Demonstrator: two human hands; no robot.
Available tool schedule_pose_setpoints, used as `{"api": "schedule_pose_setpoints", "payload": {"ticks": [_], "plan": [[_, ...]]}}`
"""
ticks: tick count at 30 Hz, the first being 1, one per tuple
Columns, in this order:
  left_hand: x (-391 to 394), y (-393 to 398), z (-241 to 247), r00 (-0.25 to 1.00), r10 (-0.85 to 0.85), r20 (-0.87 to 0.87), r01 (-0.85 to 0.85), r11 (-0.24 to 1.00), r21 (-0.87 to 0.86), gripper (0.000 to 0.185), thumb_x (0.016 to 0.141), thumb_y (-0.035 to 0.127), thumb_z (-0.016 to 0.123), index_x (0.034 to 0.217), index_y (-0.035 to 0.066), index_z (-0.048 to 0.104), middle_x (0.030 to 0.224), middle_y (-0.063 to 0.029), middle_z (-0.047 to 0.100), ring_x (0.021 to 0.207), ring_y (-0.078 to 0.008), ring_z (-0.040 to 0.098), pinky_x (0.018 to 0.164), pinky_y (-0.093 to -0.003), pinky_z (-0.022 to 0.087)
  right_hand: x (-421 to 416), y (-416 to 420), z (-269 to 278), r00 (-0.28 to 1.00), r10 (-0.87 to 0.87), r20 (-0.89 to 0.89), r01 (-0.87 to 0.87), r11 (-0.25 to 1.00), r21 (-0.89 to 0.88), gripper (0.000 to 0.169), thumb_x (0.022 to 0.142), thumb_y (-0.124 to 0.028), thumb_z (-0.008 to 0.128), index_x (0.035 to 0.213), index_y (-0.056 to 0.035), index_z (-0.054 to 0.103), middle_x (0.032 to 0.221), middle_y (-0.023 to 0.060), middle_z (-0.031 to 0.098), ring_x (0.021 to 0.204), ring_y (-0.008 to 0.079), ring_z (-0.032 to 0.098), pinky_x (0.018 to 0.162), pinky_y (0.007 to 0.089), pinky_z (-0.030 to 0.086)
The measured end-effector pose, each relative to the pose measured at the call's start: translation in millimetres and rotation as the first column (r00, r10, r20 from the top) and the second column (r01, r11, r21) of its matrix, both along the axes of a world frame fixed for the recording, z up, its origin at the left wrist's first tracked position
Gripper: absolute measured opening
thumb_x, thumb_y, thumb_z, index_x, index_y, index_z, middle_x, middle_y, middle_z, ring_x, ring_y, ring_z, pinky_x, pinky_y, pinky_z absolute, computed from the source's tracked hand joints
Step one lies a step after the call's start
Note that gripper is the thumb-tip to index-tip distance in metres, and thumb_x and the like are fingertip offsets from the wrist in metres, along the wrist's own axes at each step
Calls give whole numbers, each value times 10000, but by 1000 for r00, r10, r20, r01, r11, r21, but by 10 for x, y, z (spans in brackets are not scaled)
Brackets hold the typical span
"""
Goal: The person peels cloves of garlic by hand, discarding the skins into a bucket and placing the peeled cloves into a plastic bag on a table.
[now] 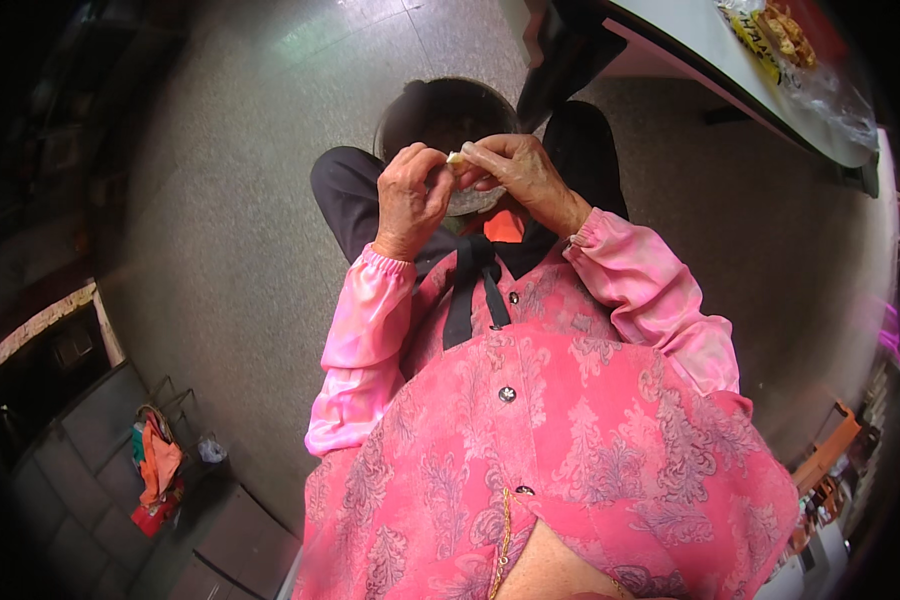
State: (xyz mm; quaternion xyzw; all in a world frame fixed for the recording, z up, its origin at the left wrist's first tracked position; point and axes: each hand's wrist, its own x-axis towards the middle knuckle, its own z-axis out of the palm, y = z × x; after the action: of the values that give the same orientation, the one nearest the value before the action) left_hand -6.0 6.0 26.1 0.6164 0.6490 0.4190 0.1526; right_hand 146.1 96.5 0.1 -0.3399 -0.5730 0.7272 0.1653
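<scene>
A small pale piece (454, 158), perhaps a garlic clove, is pinched between the fingertips of both my hands. My left hand (411, 201) meets it from the left, thumb and forefinger bent together. From the right, my right hand (523, 174) has its thumb and fingers on the same piece. Below them, between my knees, stands a dark round basin (450, 111). Its inside is in shadow, and what lies in it cannot be made out. My hands cover part of its near side, where a greyish surface (474, 201) shows.
At upper right, a white tabletop (690, 56) bears a clear plastic bag (787, 52) with yellowish food inside. Dark table supports (570, 56) stand just beyond my right knee. Orange and red cloths or bags (157, 465) hang at lower left. Grey floor (255, 187) surrounds me.
</scene>
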Motion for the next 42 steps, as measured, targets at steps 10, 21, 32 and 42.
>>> {"api": "schedule_pose_setpoints", "payload": {"ticks": [10,21,32,42], "plan": [[-107,-14,-93,986,-119,-116,114,992,-53,60,737,67,601,739,15,570,720,-162,533,719,-358,558,631,-438,457,-6,-18,322,992,109,63,-123,737,664,181,865,-154,610,992,-50,685,912,142,693,859,251,686,732,311,521],[-102,98,186,940,-10,-341,22,999,33,74,746,87,628,719,41,576,728,-122,541,731,-327,568,640,-431,455,-129,248,-70,1000,-19,-25,26,949,313,228,902,-181,602,918,33,681,786,36,678,703,100,633,643,223,505],[-201,134,57,985,141,98,-144,989,28,89,786,87,610,768,1,624,699,-137,585,649,-307,605,597,-376,469,-203,123,159,998,56,-32,-42,946,323,250,933,-235,597,1006,-13,684,807,26,679,708,80,621,642,225,500],[-115,198,240,930,121,-346,-76,987,141,62,735,95,609,725,44,576,736,-96,527,738,-281,547,668,-392,426,-178,18,380,999,-8,42,-15,859,511,191,922,-161,601,901,16,670,761,18,657,705,65,599,625,218,483]]}}
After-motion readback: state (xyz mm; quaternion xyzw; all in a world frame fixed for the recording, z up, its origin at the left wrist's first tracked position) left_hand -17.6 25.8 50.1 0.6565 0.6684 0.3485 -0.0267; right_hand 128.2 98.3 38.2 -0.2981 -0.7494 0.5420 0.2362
